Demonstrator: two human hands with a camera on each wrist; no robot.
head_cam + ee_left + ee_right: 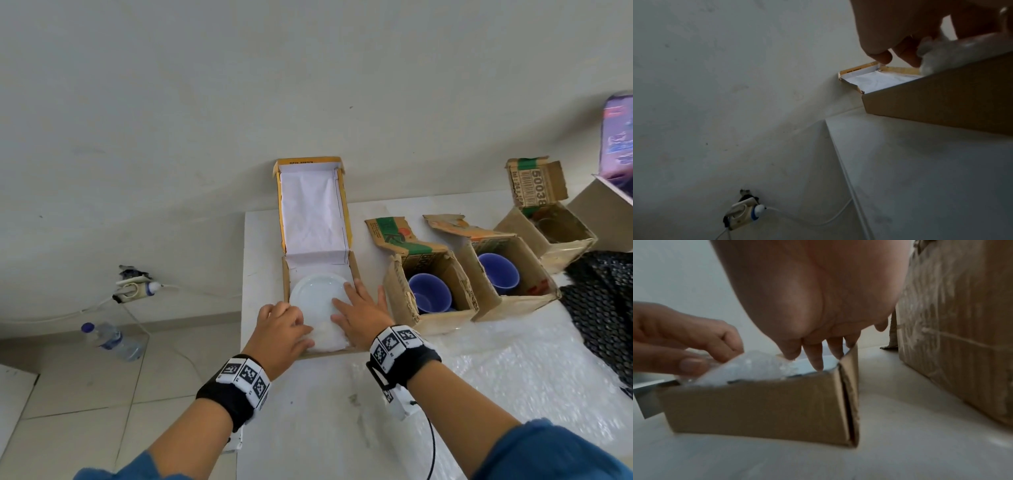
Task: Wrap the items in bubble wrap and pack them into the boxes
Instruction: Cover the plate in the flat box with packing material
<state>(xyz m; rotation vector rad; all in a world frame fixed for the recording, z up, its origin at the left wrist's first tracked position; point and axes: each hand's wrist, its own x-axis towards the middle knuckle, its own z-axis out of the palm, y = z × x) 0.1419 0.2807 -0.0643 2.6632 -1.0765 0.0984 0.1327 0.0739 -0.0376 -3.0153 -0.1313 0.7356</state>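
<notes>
An open flat cardboard box [355, 267] sits on the white table, its white-lined lid [311, 212] leaning back on the wall. Inside lies a white plate [313, 293], its near half covered by bubble wrap [325, 337]. My left hand [294, 323] curls over the wrap's left near edge; in the right wrist view this left hand [694, 356] pinches the bubble wrap [748, 369] between thumb and fingers. My right hand [356, 305] lies flat, fingers spread, on the plate's right side by the box wall [756, 410]. The left wrist view shows curled fingers [898, 55] on the wrap [951, 53].
Right of the flat box stand two worn cartons with a blue cup [430, 296] in one and a second blue cup [498, 272] in the other, then a third carton [548, 236]. A bubble wrap sheet [513, 370] and black mesh [603, 308] lie at right. The table's left edge [244, 308] is close.
</notes>
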